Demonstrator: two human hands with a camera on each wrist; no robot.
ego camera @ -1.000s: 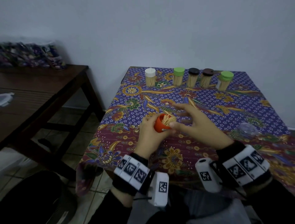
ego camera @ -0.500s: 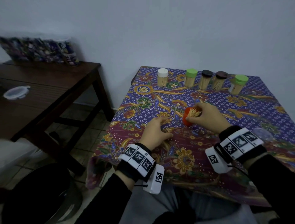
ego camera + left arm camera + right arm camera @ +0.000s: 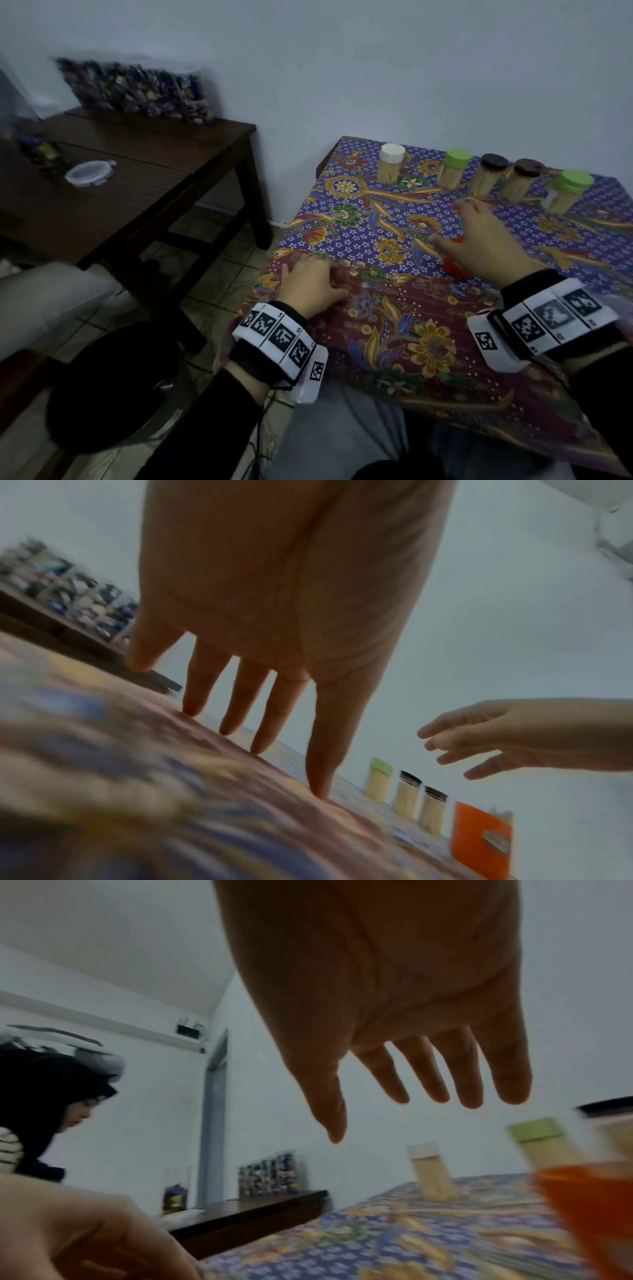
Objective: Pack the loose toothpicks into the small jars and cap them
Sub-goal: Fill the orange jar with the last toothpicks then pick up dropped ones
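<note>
Neither grip grasps anything. The right hand (image 3: 486, 240) hovers with fingers spread and released above the counter (image 3: 404, 329), just over the orange jar (image 3: 454, 267), which stands uncapped on the patterned cloth with toothpicks (image 3: 503, 815) poking above its rim in the left wrist view. The left hand (image 3: 313, 286) lies relaxed, fingertips (image 3: 192, 710) touching the cloth near the counter's left edge, well apart from the jar. Beyond the right hand, five capped jars line the far edge by the wall: a white-capped jar (image 3: 390, 168), a green-capped jar (image 3: 454, 169), two dark-capped jars (image 3: 488, 174), and a second green-capped jar (image 3: 567, 192). On the dark wooden side table (image 3: 137, 192) to the left sit a lidded clear container (image 3: 89, 173) and a blurred row of packets (image 3: 137, 89).
</note>
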